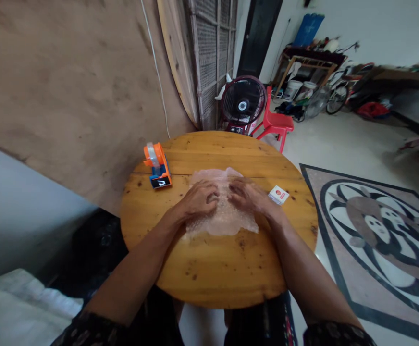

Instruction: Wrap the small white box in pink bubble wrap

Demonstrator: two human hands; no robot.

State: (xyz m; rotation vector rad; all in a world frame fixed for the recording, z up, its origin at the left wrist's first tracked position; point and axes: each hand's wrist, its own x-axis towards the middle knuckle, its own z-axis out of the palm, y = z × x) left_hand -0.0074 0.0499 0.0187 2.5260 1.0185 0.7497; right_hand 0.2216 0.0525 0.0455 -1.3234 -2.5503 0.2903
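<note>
A sheet of clear bubble wrap (227,224) lies spread over the middle of the round wooden table (216,274). My left hand (201,198) rests on the left part of the sheet, fingers slightly bent and apart. On the right part lies my right hand (246,193), palm down, its fingers loosely spread. Neither hand grips anything that shows. Left of the sheet stands an orange and blue tape dispenser (162,166) with a roll of clear tape. A small white box (278,194) with a red mark sits just beyond my right wrist.
A brown wall panel (68,86) borders the table on the left. Behind the table stand a dark red fan (243,103) and a red plastic chair (277,120). A bicycle (339,93) and a cluttered wooden stand (308,60) are farther back. Panda-patterned floor tiles (389,226) lie at right.
</note>
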